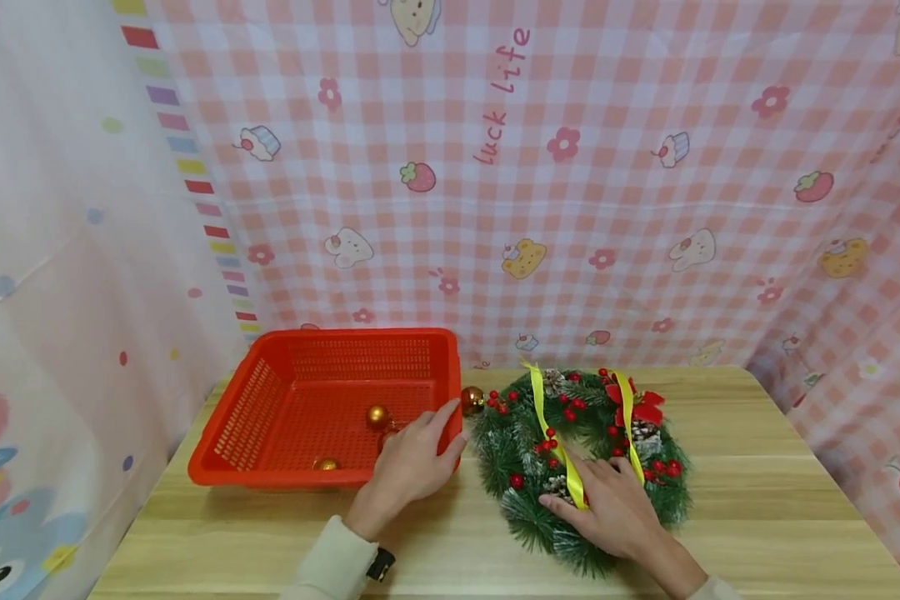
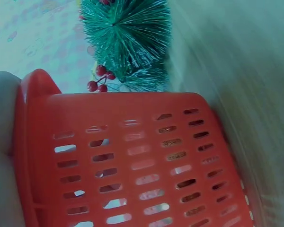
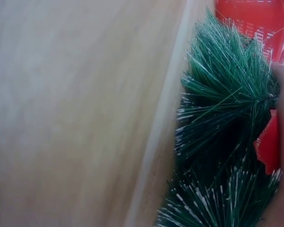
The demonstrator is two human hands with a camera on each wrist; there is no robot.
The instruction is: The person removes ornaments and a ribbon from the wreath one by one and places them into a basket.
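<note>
A green Christmas wreath (image 1: 525, 508) with red berries, pine cones, a red bow and a yellow ribbon (image 1: 537, 400) lies on the table. My right hand (image 1: 615, 508) grips its near side, fingers dipping toward the central hole and thumb spread to the left. Close by on the left stands a red plastic basket (image 1: 232, 475). Over its near right corner lies my left hand (image 1: 416, 462), fingers loosely extended along the rim. In the left wrist view, part of that hand (image 2: 2, 142) sits against the basket's rim. The right wrist view shows the wreath's bristly needles (image 3: 222, 80).
Inside the basket are a few shiny orange-gold baubles, one (image 1: 377, 417) near the middle and another (image 1: 327, 464) by the front wall. One more bauble (image 1: 472, 400) sits between basket and wreath. The wooden table (image 1: 780, 517) ends at a checked cloth backdrop (image 1: 607, 208).
</note>
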